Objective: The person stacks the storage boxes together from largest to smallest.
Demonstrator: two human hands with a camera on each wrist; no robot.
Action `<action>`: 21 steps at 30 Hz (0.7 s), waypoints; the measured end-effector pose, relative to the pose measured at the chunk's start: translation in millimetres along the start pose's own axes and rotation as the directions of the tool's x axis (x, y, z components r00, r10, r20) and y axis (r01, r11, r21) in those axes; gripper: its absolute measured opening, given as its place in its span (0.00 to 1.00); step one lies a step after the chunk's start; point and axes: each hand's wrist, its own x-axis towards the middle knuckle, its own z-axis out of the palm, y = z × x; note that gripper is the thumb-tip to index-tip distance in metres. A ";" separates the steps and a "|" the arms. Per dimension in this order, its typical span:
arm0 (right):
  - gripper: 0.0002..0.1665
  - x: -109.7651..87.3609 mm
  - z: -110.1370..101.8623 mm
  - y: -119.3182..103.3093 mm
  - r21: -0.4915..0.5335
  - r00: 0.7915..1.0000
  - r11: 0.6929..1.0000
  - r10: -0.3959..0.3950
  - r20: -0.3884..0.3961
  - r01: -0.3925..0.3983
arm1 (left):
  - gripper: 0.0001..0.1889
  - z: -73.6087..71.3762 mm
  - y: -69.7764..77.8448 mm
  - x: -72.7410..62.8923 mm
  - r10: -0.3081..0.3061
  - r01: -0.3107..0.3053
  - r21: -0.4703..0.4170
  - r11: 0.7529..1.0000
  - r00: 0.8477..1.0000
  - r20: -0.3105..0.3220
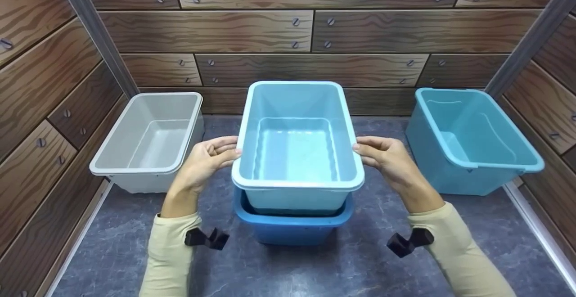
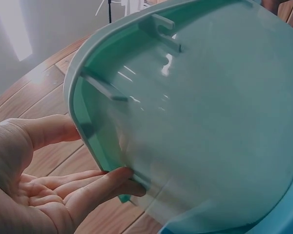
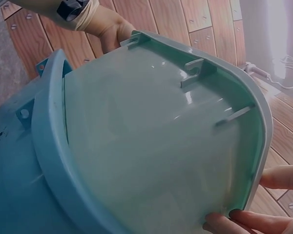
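Observation:
A light blue plastic bin [image 1: 299, 198] sits partly inside a darker blue bin [image 1: 292, 231] in the middle of the floor. Its rim stands well above the lower bin's rim. My left hand [image 1: 202, 164] pinches the light blue rim at the left side, thumb on top and fingers beneath. On the opposite side my right hand [image 1: 389, 162] grips the rim the same way. Fingers [image 2: 102, 192] curl under the lip in the left wrist view. In the right wrist view, the right hand's fingers [image 3: 254, 222] reach under the rim too.
A pale grey bin [image 1: 189, 130] stands on the left, its rim looking doubled. At the right is a turquoise bin [image 1: 477, 180]. Wood-patterned panels [image 1: 310, 31] wall in the back and both sides. The floor [image 1: 360, 256] is dark and marbled.

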 end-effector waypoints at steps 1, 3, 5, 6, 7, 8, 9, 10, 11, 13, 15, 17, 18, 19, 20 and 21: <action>0.21 0.0 -0.2 0.3 -0.006 1.000 1.000 0.000 0.003 0.000 | 0.28 0.0 -0.1 0.2 0.000 0.000 0.004 1.000 1.000 -0.001; 0.23 -0.1 -0.6 1.1 -0.018 1.000 1.000 -0.001 0.009 0.001 | 0.28 -0.3 -0.5 0.4 0.001 -0.001 0.005 1.000 1.000 0.001; 0.23 -0.1 -0.7 2.3 -0.023 1.000 1.000 0.002 0.014 -0.001 | 0.28 0.0 -1.2 0.3 0.000 0.000 0.009 1.000 1.000 0.001; 0.22 -0.1 -0.8 3.2 -0.024 1.000 1.000 0.004 0.016 -0.004 | 0.28 -0.3 -1.9 0.2 -0.001 0.001 0.011 1.000 1.000 0.001; 0.22 -0.2 -0.8 4.2 -0.022 1.000 1.000 0.007 0.016 -0.006 | 0.28 -0.3 -2.8 0.1 -0.002 0.001 0.013 1.000 1.000 0.003; 0.21 -0.1 -0.8 5.3 -0.021 1.000 1.000 0.010 0.014 -0.010 | 0.28 -0.3 -3.6 0.0 -0.002 0.002 0.015 1.000 1.000 0.005; 0.21 -0.2 -0.5 6.2 -0.019 1.000 1.000 0.014 0.014 -0.014 | 0.28 -0.3 -4.4 -0.1 -0.001 0.001 0.020 1.000 1.000 0.007; 0.22 -0.1 -0.4 7.1 -0.022 1.000 1.000 0.017 0.014 -0.017 | 0.28 -0.4 -5.4 0.0 -0.003 0.003 0.024 1.000 1.000 0.007; 0.23 0.0 -0.4 8.0 -0.023 1.000 1.000 0.020 0.014 -0.019 | 0.27 -0.5 -6.3 0.3 -0.005 0.005 0.029 1.000 1.000 0.008; 0.26 0.0 -0.2 9.2 -0.026 1.000 0.999 0.020 0.015 -0.020 | 0.27 -0.5 -7.7 0.5 -0.010 0.009 0.030 1.000 1.000 0.011; 0.29 -0.2 -0.1 9.9 -0.025 1.000 1.000 0.019 0.018 -0.018 | 0.28 -0.4 -8.8 0.8 -0.015 0.014 0.026 1.000 1.000 0.011; 0.30 -0.3 -0.4 10.6 -0.026 1.000 1.000 0.019 0.020 -0.018 | 0.28 -0.2 -9.7 1.3 -0.020 0.019 0.016 1.000 1.000 0.007; 0.30 -0.4 -0.5 10.7 -0.026 1.000 0.999 0.020 0.022 -0.020 | 0.28 -0.2 -10.0 1.4 -0.021 0.021 0.011 1.000 1.000 0.005; 0.31 -0.6 -0.4 10.8 -0.026 0.999 0.999 0.023 0.023 -0.022 | 0.28 -0.1 -10.3 1.8 -0.021 0.021 0.005 1.000 1.000 0.004; 0.31 -0.6 -0.6 11.0 -0.027 0.999 0.999 0.026 0.023 -0.025 | 0.28 0.1 -10.5 2.1 -0.021 0.021 0.003 1.000 1.000 0.002; 0.31 -0.5 -0.8 11.3 -0.027 0.999 0.999 0.029 0.022 -0.028 | 0.27 0.3 -10.8 2.4 -0.021 0.021 0.000 1.000 1.000 -0.001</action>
